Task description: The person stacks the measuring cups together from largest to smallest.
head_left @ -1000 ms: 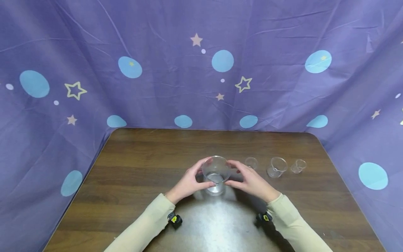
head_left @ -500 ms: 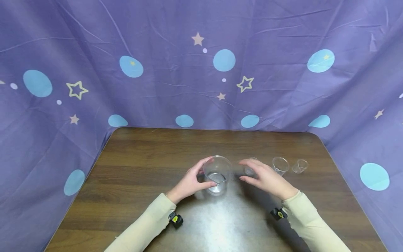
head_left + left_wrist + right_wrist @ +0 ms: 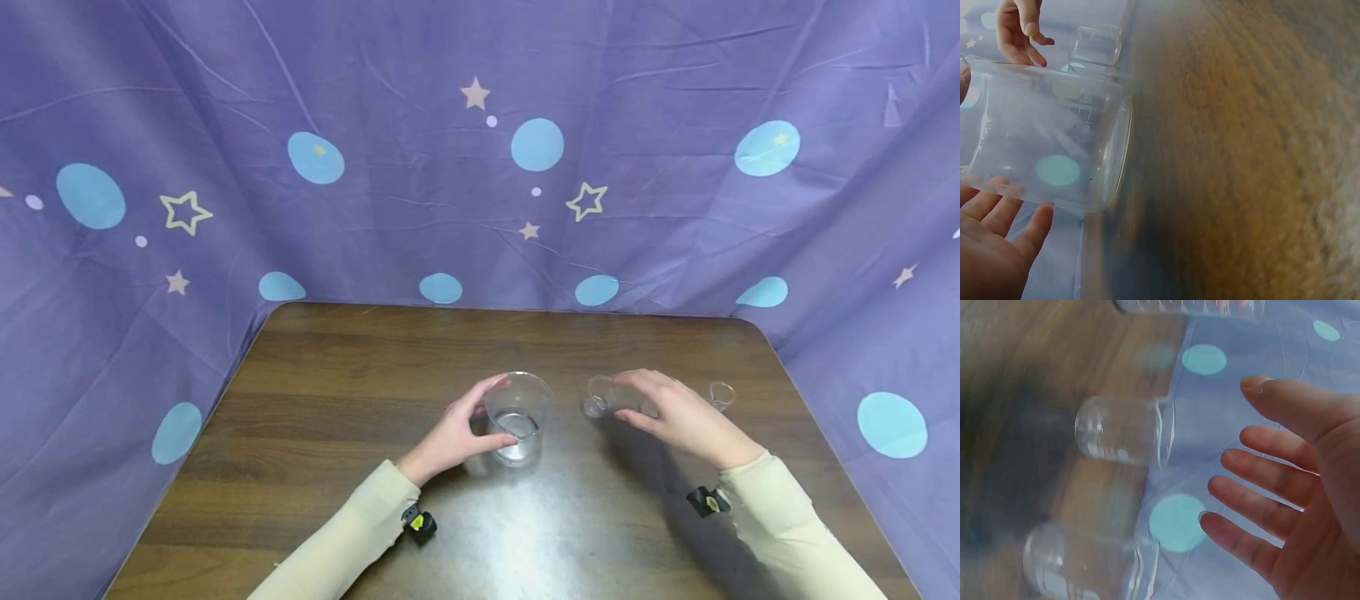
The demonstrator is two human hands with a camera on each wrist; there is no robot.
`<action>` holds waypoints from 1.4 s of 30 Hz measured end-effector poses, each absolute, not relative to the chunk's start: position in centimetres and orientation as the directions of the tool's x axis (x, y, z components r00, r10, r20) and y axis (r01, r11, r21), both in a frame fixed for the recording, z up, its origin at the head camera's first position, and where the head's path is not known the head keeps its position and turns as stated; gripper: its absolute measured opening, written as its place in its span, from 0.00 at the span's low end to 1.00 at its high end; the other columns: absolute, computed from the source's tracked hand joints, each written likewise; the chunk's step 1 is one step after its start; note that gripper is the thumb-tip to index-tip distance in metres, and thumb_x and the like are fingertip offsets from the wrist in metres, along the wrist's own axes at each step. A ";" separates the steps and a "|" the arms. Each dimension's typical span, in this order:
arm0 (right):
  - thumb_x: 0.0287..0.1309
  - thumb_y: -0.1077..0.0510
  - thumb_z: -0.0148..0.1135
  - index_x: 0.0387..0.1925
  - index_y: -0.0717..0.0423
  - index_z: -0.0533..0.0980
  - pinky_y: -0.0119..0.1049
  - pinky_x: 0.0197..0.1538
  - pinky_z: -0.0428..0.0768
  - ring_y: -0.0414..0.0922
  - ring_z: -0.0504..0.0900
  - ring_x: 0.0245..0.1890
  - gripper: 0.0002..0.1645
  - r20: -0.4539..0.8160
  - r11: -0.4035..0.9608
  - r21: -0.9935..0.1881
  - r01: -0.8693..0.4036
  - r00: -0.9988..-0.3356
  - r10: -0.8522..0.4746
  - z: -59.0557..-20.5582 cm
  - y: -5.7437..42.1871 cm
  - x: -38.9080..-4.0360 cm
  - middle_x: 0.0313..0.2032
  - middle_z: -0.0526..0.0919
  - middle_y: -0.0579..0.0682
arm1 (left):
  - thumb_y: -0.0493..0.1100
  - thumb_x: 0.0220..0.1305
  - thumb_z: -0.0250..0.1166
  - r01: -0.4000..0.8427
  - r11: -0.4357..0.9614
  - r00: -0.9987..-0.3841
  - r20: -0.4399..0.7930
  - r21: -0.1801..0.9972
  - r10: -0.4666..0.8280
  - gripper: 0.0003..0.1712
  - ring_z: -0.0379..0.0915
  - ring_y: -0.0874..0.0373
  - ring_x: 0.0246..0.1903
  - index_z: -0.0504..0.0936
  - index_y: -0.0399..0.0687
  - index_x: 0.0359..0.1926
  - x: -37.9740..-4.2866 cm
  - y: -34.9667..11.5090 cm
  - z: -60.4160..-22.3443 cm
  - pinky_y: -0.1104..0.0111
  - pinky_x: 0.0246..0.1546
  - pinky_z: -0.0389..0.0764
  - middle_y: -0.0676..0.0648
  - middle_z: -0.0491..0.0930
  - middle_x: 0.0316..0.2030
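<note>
A large clear glass beaker [image 3: 522,408] stands upright near the middle of the table. My left hand [image 3: 452,435] holds it from the left, thumb at the near side and fingers round the far side. In the left wrist view, my fingertips lie along the wall of the large beaker [image 3: 1035,134]. To the right, my right hand [image 3: 681,417] hovers with spread fingers and nothing between them. Just left of its fingertips stands a small beaker [image 3: 597,400]. The right wrist view shows one beaker [image 3: 1119,428] and another, bigger-looking beaker [image 3: 1085,565] beside my open palm.
Another small beaker [image 3: 722,393] stands right of my right hand, partly covered by it. The brown wooden table [image 3: 360,367] meets a purple curtain [image 3: 405,167] with stars and dots at its back and sides. Light glares off the table's front middle.
My right hand has let go of the large beaker and moved right, over the smaller beakers. It now covers the middle one in the head view. My left hand has kept its hold.
</note>
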State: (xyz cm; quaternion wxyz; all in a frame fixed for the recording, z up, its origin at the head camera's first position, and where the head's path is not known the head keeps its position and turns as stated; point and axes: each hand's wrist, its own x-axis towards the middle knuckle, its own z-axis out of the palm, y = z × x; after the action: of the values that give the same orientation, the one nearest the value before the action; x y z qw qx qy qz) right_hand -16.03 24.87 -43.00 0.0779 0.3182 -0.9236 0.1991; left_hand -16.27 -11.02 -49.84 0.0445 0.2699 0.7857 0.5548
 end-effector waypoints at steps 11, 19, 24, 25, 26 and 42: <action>0.58 0.56 0.77 0.59 0.63 0.78 0.60 0.58 0.81 0.60 0.81 0.58 0.30 0.220 0.770 -0.271 -0.577 -0.816 -0.534 -42.2 27.6 -16.4 0.56 0.84 0.59 | 0.42 0.57 0.81 0.373 0.238 -0.847 0.225 0.897 0.482 0.52 0.65 0.46 0.73 0.63 0.49 0.78 -16.4 -11.1 -50.1 0.48 0.69 0.74 0.42 0.70 0.73; 0.52 0.57 0.80 0.57 0.65 0.78 0.67 0.53 0.79 0.65 0.81 0.55 0.33 0.232 0.783 -0.198 -0.589 -0.805 -0.547 -42.3 29.7 -17.0 0.54 0.84 0.64 | 0.42 0.57 0.81 0.378 0.234 -0.843 0.229 0.896 0.487 0.53 0.66 0.43 0.72 0.63 0.49 0.78 -16.5 -11.1 -49.9 0.47 0.69 0.74 0.41 0.70 0.74; 0.49 0.57 0.81 0.56 0.67 0.79 0.69 0.49 0.80 0.67 0.80 0.55 0.34 0.201 0.806 -0.166 -0.568 -0.820 -0.536 -42.6 30.4 -17.4 0.54 0.82 0.66 | 0.41 0.56 0.81 0.374 0.228 -0.845 0.229 0.899 0.483 0.52 0.66 0.44 0.72 0.63 0.49 0.78 -16.5 -11.1 -50.0 0.47 0.69 0.74 0.43 0.70 0.73; 0.49 0.56 0.82 0.57 0.67 0.78 0.69 0.49 0.80 0.67 0.80 0.55 0.35 0.184 0.813 -0.168 -0.558 -0.827 -0.530 -42.7 30.5 -17.4 0.54 0.82 0.67 | 0.41 0.56 0.81 0.373 0.228 -0.845 0.228 0.899 0.484 0.52 0.66 0.44 0.72 0.63 0.49 0.78 -16.4 -11.1 -50.0 0.46 0.69 0.74 0.42 0.70 0.73; 0.49 0.56 0.82 0.57 0.68 0.78 0.70 0.50 0.80 0.68 0.80 0.55 0.36 0.170 0.818 -0.164 -0.551 -0.833 -0.527 -42.8 30.7 -17.5 0.54 0.82 0.67 | 0.41 0.57 0.81 0.373 0.227 -0.845 0.228 0.900 0.484 0.52 0.65 0.44 0.72 0.63 0.49 0.78 -16.4 -11.1 -50.0 0.46 0.69 0.74 0.42 0.70 0.74; 0.45 0.51 0.83 0.53 0.72 0.78 0.70 0.51 0.81 0.72 0.80 0.50 0.39 0.095 0.840 -0.187 -0.509 -0.861 -0.500 -44.5 31.7 -18.9 0.50 0.81 0.72 | 0.42 0.57 0.80 0.385 0.244 -0.843 0.231 0.890 0.487 0.52 0.65 0.44 0.72 0.63 0.49 0.78 -16.5 -11.1 -50.1 0.46 0.68 0.74 0.43 0.70 0.73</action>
State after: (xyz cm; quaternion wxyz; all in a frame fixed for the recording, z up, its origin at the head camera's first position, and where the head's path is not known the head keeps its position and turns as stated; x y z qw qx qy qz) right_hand -18.94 31.69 -44.48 0.0213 0.2630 -0.9590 0.1035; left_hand -16.48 -11.14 -50.12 0.0465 0.2767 0.7873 0.5490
